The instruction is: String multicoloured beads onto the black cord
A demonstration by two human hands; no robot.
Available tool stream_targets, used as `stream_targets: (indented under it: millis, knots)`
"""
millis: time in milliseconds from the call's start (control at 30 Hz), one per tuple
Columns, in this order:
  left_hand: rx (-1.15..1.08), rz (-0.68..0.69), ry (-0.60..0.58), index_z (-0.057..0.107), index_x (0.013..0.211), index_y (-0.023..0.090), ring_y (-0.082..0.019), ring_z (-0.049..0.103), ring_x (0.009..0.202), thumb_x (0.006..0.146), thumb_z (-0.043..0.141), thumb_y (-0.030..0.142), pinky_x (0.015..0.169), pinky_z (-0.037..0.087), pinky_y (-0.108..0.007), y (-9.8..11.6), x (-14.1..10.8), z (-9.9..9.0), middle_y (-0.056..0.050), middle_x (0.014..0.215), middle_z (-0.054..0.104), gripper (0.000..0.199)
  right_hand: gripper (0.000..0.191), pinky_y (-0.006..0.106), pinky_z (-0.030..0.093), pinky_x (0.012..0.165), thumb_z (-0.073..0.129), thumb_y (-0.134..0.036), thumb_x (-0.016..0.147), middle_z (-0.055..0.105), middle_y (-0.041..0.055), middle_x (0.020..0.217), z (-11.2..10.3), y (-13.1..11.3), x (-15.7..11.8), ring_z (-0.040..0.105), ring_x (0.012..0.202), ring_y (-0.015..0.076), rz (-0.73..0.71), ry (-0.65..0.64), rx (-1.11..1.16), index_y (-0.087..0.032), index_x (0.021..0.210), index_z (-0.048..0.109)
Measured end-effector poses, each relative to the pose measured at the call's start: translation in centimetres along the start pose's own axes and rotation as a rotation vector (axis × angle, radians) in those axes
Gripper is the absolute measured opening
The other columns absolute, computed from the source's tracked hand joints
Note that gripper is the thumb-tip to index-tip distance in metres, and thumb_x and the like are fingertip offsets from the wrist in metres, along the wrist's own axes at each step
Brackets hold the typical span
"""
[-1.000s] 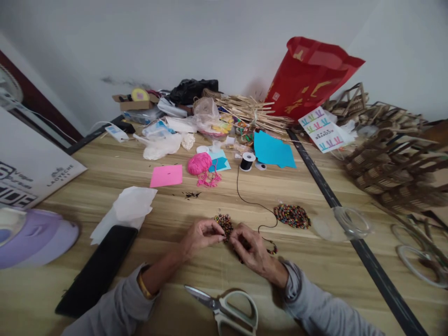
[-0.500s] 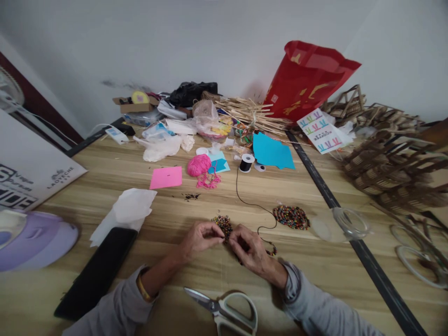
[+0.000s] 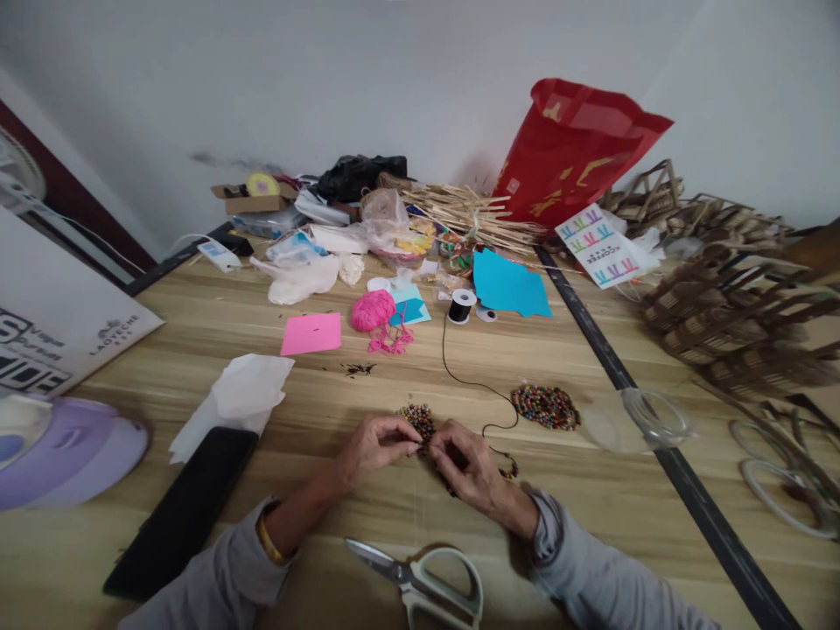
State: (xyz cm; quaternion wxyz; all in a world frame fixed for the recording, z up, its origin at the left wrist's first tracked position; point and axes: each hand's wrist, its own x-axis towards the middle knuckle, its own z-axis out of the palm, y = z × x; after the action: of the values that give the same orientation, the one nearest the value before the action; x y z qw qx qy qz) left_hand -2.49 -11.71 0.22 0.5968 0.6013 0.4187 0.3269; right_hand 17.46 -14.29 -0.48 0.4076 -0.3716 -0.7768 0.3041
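My left hand (image 3: 382, 444) is closed in a pinch, thumb against forefinger, at the near edge of a small pile of multicoloured beads (image 3: 415, 417). A tiny bead seems to be between those fingertips, though it is hard to make out. Just to the right, my right hand (image 3: 467, 464) pinches what looks like the end of a black cord, mostly hidden by the fingers. Strung beads (image 3: 509, 465) show beside this hand, on the black cord (image 3: 477, 383) that runs back to a spool (image 3: 462, 305). The fingertips of both hands are close together.
Scissors (image 3: 420, 577) lie in front of me between my forearms. A coil of strung beads (image 3: 546, 408) rests at the right, near a clear round lid (image 3: 656, 418). Pink yarn (image 3: 374, 310), a pink card (image 3: 311, 334) and a black phone-like slab (image 3: 184, 512) lie farther left.
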Motion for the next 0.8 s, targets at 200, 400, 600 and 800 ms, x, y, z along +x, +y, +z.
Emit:
stream_targets:
  millis: [200, 400, 600, 800]
  knots:
    - [-0.020, -0.033, -0.005, 0.072, 0.079, 0.012, -0.013, 0.059, 0.064, 0.068, 0.074, 0.029, 0.061, 0.044, -0.022, -0.18, -0.08, 0.01, -0.005, 0.071, 0.069, 0.020, 0.017, 0.024, 0.038, 0.055, 0.046, -0.024, 0.094, 0.053, 0.0014, 0.068, -0.04, -0.07, 0.05, 0.048, 0.060, 0.0125, -0.004, 0.005, 0.013, -0.019, 0.080, 0.054]
    - [-0.057, -0.067, 0.017, 0.069, 0.074, 0.012, -0.012, 0.059, 0.061, 0.065, 0.077, 0.030, 0.060, 0.045, -0.023, -0.01, -0.14, 0.13, -0.004, 0.069, 0.070, 0.022, 0.016, 0.024, 0.038, 0.056, 0.046, -0.024, 0.094, 0.053, 0.0016, 0.069, -0.11, -0.01, 0.01, 0.048, 0.061, 0.0130, -0.011, 0.001, -0.008, -0.019, 0.081, 0.054]
    - [-0.056, -0.062, 0.024, 0.071, 0.075, 0.012, -0.014, 0.062, 0.065, 0.065, 0.076, 0.031, 0.064, 0.046, -0.024, 0.12, -0.12, 0.16, -0.006, 0.071, 0.072, 0.022, 0.018, 0.024, 0.039, 0.056, 0.046, -0.024, 0.094, 0.054, 0.0019, 0.069, -0.11, -0.04, 0.03, 0.049, 0.061, 0.0131, -0.009, -0.003, -0.009, -0.019, 0.079, 0.054]
    - [-0.020, -0.057, 0.011, 0.073, 0.078, 0.013, -0.014, 0.061, 0.064, 0.066, 0.075, 0.031, 0.062, 0.045, -0.024, 0.01, -0.11, 0.08, -0.006, 0.073, 0.072, 0.022, 0.018, 0.025, 0.039, 0.056, 0.045, -0.025, 0.095, 0.054, 0.0021, 0.069, -0.04, 0.04, -0.05, 0.049, 0.061, 0.0132, -0.008, -0.007, -0.006, -0.019, 0.081, 0.055]
